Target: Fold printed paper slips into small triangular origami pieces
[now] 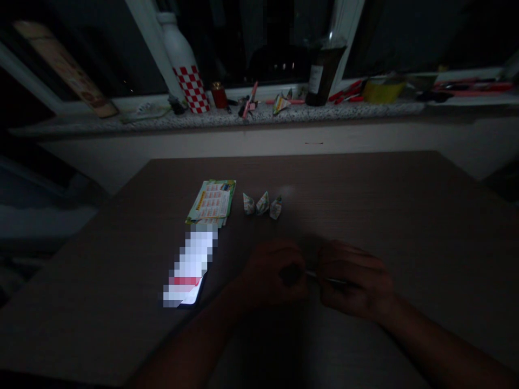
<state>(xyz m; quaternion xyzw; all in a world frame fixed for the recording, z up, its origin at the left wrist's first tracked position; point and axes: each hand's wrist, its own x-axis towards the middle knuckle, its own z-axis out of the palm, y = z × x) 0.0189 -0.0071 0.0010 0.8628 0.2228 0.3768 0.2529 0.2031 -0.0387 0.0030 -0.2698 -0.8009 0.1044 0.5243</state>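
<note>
My left hand (279, 275) and my right hand (357, 278) are close together above the table, both with fingers curled in. Between them shows a thin pale edge (311, 274), which looks like folded paper; most of it is hidden by the fingers, and the light is dim. Beyond the hands, three small folded-paper pieces with pointed tips (263, 204) stand in a row. Left of these lies a stack of printed paper sheets (213, 201). A phone with a lit screen (190, 265) rests nearer, left of my left hand.
The wooden table (405, 205) reaches to the wall under a window. On the granite sill (227, 120) stand a white bottle with red checks (190, 81), a small red jar (219, 96), a dark pouch (320, 81), a yellow container (383, 91) and another folded-paper piece (280, 104).
</note>
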